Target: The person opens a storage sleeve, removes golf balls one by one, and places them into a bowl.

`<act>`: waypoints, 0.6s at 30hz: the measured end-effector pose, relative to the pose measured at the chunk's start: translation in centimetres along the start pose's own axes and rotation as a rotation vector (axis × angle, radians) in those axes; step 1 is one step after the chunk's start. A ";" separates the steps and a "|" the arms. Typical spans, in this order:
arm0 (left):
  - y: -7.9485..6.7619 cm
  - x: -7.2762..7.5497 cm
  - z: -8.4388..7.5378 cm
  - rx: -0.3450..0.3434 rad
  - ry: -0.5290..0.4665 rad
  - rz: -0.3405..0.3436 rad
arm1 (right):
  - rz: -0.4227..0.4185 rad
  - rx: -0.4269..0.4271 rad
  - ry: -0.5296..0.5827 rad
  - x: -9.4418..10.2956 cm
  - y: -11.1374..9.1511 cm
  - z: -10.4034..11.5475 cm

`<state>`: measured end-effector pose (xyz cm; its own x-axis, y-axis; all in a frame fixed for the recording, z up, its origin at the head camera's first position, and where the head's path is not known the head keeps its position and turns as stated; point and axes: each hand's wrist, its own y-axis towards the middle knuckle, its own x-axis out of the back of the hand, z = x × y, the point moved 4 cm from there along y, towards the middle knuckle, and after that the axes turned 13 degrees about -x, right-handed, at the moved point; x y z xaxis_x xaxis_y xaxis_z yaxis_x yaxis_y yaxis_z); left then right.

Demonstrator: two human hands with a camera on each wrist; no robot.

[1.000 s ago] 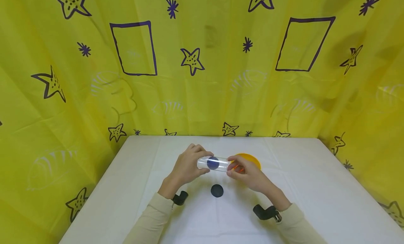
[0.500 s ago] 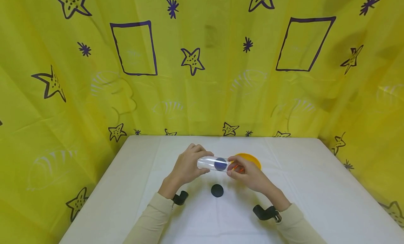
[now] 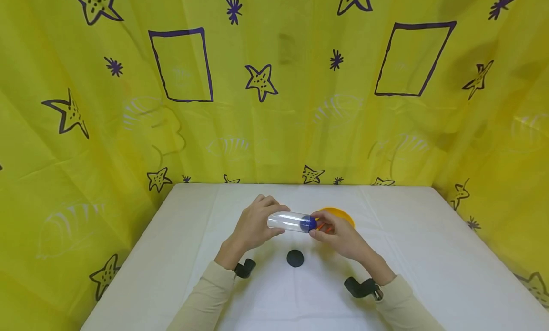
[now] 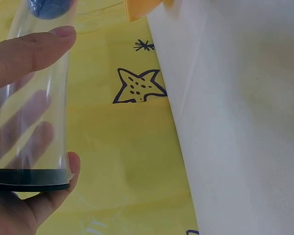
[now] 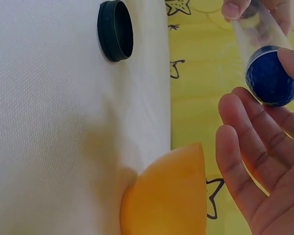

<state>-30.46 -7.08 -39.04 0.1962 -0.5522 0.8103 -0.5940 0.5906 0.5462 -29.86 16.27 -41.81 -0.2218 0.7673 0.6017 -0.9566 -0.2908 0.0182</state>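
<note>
A clear tube (image 3: 285, 221) lies sideways above the table, with my left hand (image 3: 256, 224) gripping it near the left end. That end carries a dark cap (image 4: 32, 179) in the left wrist view. At the tube's right mouth, a dimpled blue golf ball (image 5: 267, 81) sticks partly out. The thumb and fingers of my right hand (image 3: 340, 235) pinch this ball at the mouth. Its other fingers spread out below the ball in the right wrist view.
An orange bowl (image 3: 340, 212) stands on the white table (image 3: 240, 302) behind my right hand, partly hidden by it. Nearer me, below the tube, lies a loose dark green cap (image 3: 295, 258). A yellow patterned curtain (image 3: 274, 131) hangs around the table's back and sides.
The blue ball has slid rightward through the tube, from its middle to its right mouth, and now protrudes between my right fingers. Both hands stay in nearly the same place.
</note>
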 end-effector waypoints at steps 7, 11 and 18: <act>0.0 0.2 0.0 0.001 0.006 -0.006 | 0.002 -0.010 -0.002 0.0 0.1 -0.3; 0.0 0.3 0.0 0.012 0.003 -0.001 | 0.000 -0.019 0.008 0.1 0.2 -0.4; 0.0 0.3 0.0 0.014 -0.008 -0.004 | 0.000 -0.010 0.029 0.2 0.3 -0.6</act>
<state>-30.39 -7.20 -38.77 0.1921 -0.5591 0.8065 -0.6046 0.5799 0.5461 -30.28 16.63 -42.18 -0.2271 0.7838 0.5780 -0.9584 -0.2851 0.0100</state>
